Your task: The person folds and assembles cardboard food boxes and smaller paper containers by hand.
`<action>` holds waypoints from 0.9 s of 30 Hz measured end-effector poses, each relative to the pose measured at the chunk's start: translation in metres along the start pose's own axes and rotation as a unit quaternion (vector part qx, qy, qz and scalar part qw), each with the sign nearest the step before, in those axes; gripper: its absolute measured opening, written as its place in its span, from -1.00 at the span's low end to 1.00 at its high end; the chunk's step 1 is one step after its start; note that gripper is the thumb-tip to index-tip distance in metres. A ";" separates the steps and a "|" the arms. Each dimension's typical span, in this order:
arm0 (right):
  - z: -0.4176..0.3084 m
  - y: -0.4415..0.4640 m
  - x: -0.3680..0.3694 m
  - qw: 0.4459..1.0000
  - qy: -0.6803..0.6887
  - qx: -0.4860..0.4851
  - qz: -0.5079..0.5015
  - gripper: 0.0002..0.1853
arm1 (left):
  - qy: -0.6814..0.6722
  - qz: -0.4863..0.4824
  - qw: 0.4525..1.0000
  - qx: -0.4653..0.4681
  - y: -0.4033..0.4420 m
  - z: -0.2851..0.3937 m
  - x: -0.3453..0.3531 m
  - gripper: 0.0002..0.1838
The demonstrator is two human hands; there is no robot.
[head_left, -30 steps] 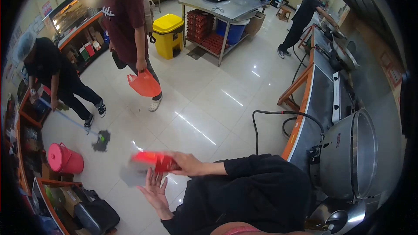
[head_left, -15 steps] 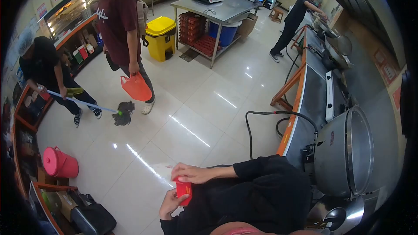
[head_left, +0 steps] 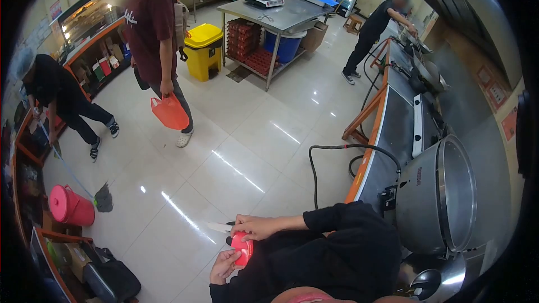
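Near the bottom middle, both of my hands are on a small red box (head_left: 242, 248) held in front of my dark clothing. My left hand (head_left: 224, 265) grips its lower end, thumb on the front face. At the upper end, my right hand (head_left: 254, 228) has its fingers closed over the edge. The box's face looks pinkish-red and bright; any print on it is too small to read. A pale, narrow shape with a dark end (head_left: 219, 226) shows just left of my right hand; I cannot tell what it is or whether I hold it.
A large metal pot (head_left: 426, 196) stands on the cooking counter at right, with a black hose (head_left: 313, 177) looping out. One person holds a red plastic bag (head_left: 170, 112); another mops beside a pink bucket (head_left: 72, 206). A third works at the woks. A steel table (head_left: 275, 14) stands behind.
The box has turned in my hands, showing a brighter face, and the pale shape has appeared. The mop has swung left and down toward the pink bucket. The view has shifted slightly.
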State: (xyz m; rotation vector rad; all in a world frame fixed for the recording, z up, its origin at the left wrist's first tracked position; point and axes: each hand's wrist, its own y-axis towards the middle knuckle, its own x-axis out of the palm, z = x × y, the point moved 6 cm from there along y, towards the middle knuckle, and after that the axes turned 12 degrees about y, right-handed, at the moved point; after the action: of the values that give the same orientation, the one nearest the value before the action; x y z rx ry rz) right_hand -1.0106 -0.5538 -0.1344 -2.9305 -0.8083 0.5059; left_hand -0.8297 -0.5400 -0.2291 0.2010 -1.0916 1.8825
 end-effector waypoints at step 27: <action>-0.159 -0.331 -0.358 0.571 0.281 -0.379 0.672 -0.03 | 0.170 0.142 0.975 0.029 -0.014 0.014 0.054 -0.71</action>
State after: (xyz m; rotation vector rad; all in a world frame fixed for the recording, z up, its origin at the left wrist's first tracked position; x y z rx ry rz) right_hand -1.4094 -0.4459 0.1693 -3.2902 1.8434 -1.0718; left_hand -0.8537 -0.5134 -0.1838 -0.2515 -0.8648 2.1062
